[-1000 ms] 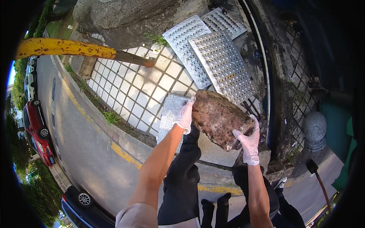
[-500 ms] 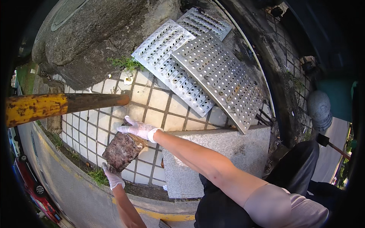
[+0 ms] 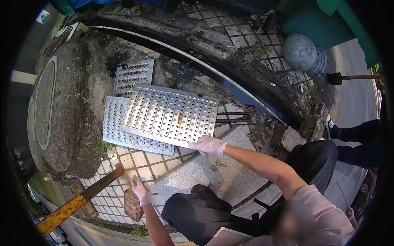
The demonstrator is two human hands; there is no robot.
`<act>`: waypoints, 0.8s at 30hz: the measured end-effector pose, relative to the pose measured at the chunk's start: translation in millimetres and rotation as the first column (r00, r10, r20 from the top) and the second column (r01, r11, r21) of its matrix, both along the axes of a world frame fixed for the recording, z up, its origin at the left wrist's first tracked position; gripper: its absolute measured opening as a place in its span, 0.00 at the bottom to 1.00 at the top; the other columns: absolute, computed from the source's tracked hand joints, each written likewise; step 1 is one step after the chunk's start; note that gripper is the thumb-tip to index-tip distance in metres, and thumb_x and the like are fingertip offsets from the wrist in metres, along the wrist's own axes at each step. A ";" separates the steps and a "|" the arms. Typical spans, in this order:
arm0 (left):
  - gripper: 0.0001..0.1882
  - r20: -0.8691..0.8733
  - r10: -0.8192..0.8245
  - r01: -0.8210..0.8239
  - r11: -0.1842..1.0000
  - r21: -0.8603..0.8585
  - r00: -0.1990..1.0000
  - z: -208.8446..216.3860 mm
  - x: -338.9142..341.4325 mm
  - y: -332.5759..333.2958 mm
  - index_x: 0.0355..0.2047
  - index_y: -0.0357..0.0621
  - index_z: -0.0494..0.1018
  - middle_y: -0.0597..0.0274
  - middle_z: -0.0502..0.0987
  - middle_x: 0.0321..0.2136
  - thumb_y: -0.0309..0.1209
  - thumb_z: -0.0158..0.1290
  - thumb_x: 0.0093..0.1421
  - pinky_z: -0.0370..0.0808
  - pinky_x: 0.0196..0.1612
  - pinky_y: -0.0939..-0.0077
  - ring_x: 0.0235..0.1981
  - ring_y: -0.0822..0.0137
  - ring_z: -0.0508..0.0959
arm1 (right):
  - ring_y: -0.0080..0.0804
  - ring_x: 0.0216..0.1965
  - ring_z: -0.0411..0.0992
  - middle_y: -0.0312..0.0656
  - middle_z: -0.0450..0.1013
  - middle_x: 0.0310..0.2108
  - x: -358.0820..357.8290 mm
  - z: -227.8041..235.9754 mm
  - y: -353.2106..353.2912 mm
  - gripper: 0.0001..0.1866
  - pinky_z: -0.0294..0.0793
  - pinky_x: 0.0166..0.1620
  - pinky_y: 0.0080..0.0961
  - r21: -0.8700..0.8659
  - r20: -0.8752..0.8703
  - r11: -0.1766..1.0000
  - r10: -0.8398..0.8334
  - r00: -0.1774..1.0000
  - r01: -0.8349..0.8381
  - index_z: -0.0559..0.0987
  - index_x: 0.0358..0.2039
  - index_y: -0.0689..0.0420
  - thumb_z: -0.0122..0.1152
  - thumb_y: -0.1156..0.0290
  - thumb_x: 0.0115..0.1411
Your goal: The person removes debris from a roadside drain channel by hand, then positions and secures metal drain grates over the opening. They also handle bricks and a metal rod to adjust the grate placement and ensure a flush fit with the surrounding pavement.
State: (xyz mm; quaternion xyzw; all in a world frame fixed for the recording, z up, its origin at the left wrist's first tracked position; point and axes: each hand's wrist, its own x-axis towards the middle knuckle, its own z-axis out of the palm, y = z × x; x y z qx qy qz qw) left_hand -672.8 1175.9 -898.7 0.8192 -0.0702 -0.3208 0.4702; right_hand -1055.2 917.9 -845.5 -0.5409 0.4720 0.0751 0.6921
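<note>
Head view: right fingers [image 3: 196,146] at metal plate [image 3: 170,117], grip unclear; left fingers [image 3: 136,183] loosely wide beside stone [image 3: 132,206]; upper-left label [image 3: 42,16] illegible.

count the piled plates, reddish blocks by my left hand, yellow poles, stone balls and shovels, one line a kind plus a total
Plates: 3
Block: 1
Pole: 1
Ball: 1
Shovel: 1
Total: 7
</note>
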 end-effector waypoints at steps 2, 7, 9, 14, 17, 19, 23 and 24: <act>0.21 -0.112 -0.159 0.172 0.978 0.119 0.981 12.9 -80.7 -90.5 0.53 0.44 0.68 0.65 0.76 0.41 0.33 0.53 0.59 0.68 0.41 0.79 0.39 0.74 0.74 | 0.28 0.18 0.66 0.36 0.67 0.12 -96.1 -3.5 -36.9 0.26 0.69 0.32 0.28 -0.028 -0.237 1.000 0.002 0.972 -0.009 0.77 0.16 0.58 0.55 0.47 0.57; 0.17 -0.377 -0.200 0.320 0.903 0.288 0.904 44.9 -67.3 -166.7 0.49 0.51 0.71 0.65 0.75 0.43 0.37 0.52 0.59 0.68 0.45 0.72 0.41 0.69 0.74 | 0.48 0.44 0.73 0.53 0.76 0.37 -291.6 46.6 -102.1 0.29 0.70 0.47 0.32 -0.287 -0.318 0.957 -0.061 0.946 -0.034 0.79 0.34 0.64 0.58 0.46 0.53; 0.22 -0.255 -0.236 0.296 0.927 0.231 0.938 19.5 -79.0 -176.2 0.50 0.50 0.70 0.62 0.73 0.45 0.43 0.54 0.56 0.69 0.41 0.72 0.41 0.66 0.73 | 0.46 0.48 0.72 0.49 0.75 0.43 -353.8 53.5 -115.3 0.26 0.71 0.47 0.33 -0.318 -0.442 0.929 0.034 0.896 -0.191 0.79 0.40 0.61 0.56 0.49 0.56; 0.27 -0.215 -0.007 0.112 0.871 0.479 0.977 -50.1 -203.6 -214.2 0.42 0.49 0.70 0.60 0.69 0.30 0.55 0.55 0.50 0.65 0.24 0.77 0.23 0.70 0.65 | 0.43 0.44 0.73 0.42 0.76 0.42 -537.2 29.9 -90.2 0.22 0.73 0.44 0.34 -0.261 -0.664 0.831 0.214 0.717 -0.490 0.80 0.40 0.54 0.55 0.49 0.54; 0.24 -0.432 -0.002 0.066 0.989 0.133 0.902 -72.1 -118.2 -216.0 0.37 0.51 0.72 0.67 0.73 0.28 0.56 0.52 0.51 0.65 0.23 0.79 0.21 0.76 0.66 | 0.44 0.39 0.74 0.45 0.77 0.34 -545.1 37.6 -80.1 0.22 0.73 0.42 0.34 -0.234 -0.668 0.920 0.084 0.739 -0.315 0.81 0.34 0.55 0.55 0.48 0.53; 0.26 -0.390 0.086 -0.058 0.995 0.081 0.917 -92.2 -150.5 -213.6 0.43 0.50 0.71 0.66 0.73 0.36 0.55 0.49 0.53 0.69 0.31 0.75 0.30 0.72 0.70 | 0.46 0.37 0.74 0.47 0.77 0.33 -570.9 27.6 -44.0 0.23 0.73 0.42 0.34 -0.214 -0.656 0.950 0.033 0.754 -0.228 0.81 0.33 0.56 0.55 0.48 0.53; 0.30 -0.466 -0.032 -0.015 0.995 -0.096 0.884 -79.5 -178.2 -217.2 0.56 0.47 0.64 0.56 0.67 0.54 0.49 0.47 0.57 0.67 0.52 0.60 0.51 0.58 0.69 | 0.48 0.36 0.74 0.49 0.76 0.30 -577.2 26.0 7.2 0.24 0.72 0.41 0.34 -0.204 -0.628 0.977 -0.084 0.774 -0.059 0.81 0.30 0.59 0.55 0.47 0.52; 0.31 -0.521 -0.115 0.039 0.987 -0.154 0.846 -71.2 -193.3 -222.0 0.58 0.46 0.62 0.54 0.66 0.57 0.47 0.46 0.57 0.65 0.57 0.56 0.55 0.55 0.68 | 0.48 0.37 0.74 0.49 0.76 0.31 -576.7 35.2 13.1 0.24 0.72 0.41 0.34 -0.082 -0.641 0.994 0.001 0.768 -0.069 0.81 0.31 0.59 0.55 0.48 0.53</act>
